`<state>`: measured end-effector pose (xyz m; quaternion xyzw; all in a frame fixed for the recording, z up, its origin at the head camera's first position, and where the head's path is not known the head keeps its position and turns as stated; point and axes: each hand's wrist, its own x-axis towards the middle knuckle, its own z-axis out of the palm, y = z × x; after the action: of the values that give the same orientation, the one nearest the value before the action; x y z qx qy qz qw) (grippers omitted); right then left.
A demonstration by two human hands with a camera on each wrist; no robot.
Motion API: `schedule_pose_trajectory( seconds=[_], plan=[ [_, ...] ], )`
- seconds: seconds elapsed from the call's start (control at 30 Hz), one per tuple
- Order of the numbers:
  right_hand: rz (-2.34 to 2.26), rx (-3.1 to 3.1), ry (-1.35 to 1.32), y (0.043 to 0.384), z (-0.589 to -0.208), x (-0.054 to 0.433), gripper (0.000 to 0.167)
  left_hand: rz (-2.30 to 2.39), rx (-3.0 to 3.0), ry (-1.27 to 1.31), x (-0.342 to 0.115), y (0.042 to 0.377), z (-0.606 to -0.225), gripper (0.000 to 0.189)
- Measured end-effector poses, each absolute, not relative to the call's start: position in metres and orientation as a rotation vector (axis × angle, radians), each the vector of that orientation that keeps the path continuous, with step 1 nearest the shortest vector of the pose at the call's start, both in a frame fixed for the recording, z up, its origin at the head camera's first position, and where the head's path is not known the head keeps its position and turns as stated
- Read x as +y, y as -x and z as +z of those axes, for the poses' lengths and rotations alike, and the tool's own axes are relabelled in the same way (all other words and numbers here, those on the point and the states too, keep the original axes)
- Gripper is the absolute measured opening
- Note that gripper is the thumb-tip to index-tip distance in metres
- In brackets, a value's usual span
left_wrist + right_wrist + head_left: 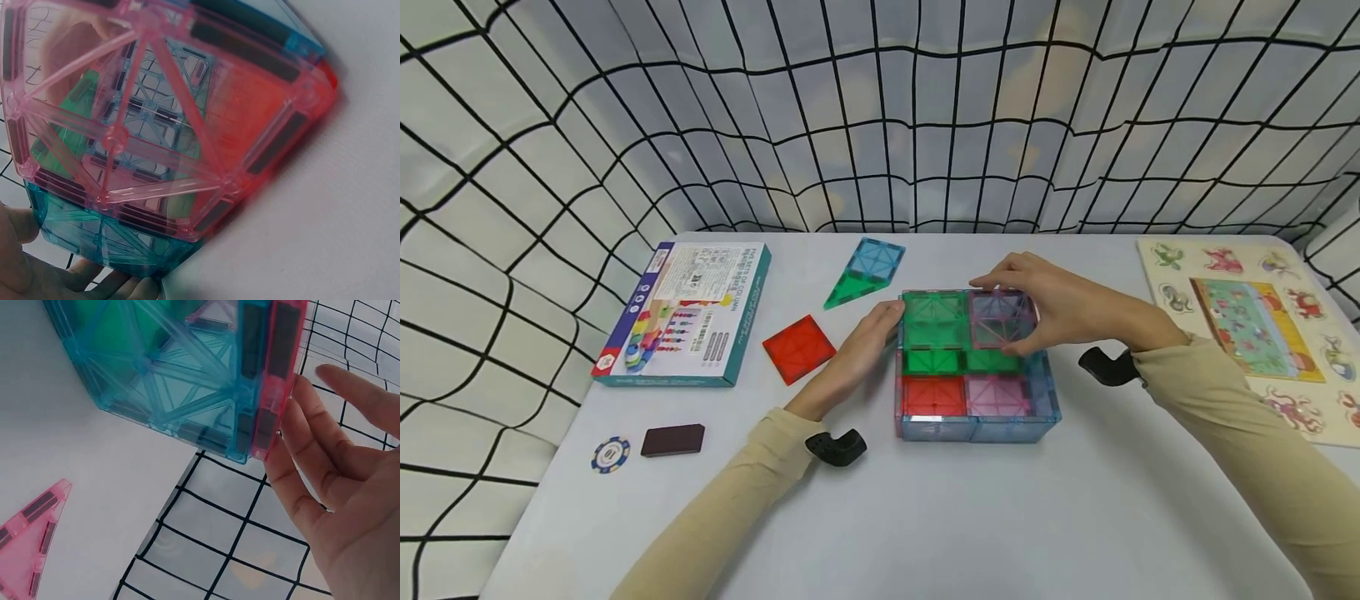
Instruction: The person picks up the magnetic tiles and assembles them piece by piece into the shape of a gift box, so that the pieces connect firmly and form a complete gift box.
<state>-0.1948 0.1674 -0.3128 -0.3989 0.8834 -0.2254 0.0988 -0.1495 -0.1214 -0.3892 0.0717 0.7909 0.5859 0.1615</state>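
A box-like build of translucent magnetic tiles [932, 429] stands on the white table, with blue and pink side walls. Green tiles [935, 318] lie across its far top; red and pink tiles show nearer the front. My left hand [856, 354] rests along the build's left side, its fingers touching a teal tile [103, 240] in the left wrist view. At the far right corner, my right hand [1051, 304] holds a purple square tile [1002, 318] between thumb and fingers. In the right wrist view, its fingertips meet the pink tile edge [275, 387] beside a blue wall.
Left of the build lie a red square tile [799, 349] and a joined blue-and-green piece [867, 272]. Farther left are a boxed game [692, 308], a dark brown block [673, 440] and a poker chip [610, 455]. An illustrated board [1262, 325] lies right. Black-lined netting surrounds the table.
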Motion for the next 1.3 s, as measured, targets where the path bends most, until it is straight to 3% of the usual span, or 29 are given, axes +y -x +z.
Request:
schedule_pose_trajectory(
  seconds=[0.3, 0.47, 0.7, 0.87, 1.3],
  plan=[
    [-0.790, 2.635, 1.053, 0.189, -0.321, 0.188, 0.089, 1.636, 2.245, -0.216, -0.125, 0.154, -0.390, 0.065],
    [-0.891, 2.595, 0.916, 0.180, -0.327, 0.200, 0.096, 1.534, 2.341, -0.350, -0.128, 0.161, -0.377, 0.070],
    [-0.972, 2.591, 0.840, 0.174, -0.337, 0.203, 0.085, 1.128, 2.562, -0.760, -0.119, 0.172, -0.349, 0.089],
    [-1.026, 2.636, 0.864, 0.175, -0.341, 0.201, 0.081, 0.857, 2.579, -0.997, -0.107, 0.178, -0.346, 0.092],
    [-1.185, 2.642, 0.863, 0.176, -0.347, 0.201, 0.076, 0.802, 2.618, -1.009, -0.092, 0.181, -0.346, 0.082]
  ],
)
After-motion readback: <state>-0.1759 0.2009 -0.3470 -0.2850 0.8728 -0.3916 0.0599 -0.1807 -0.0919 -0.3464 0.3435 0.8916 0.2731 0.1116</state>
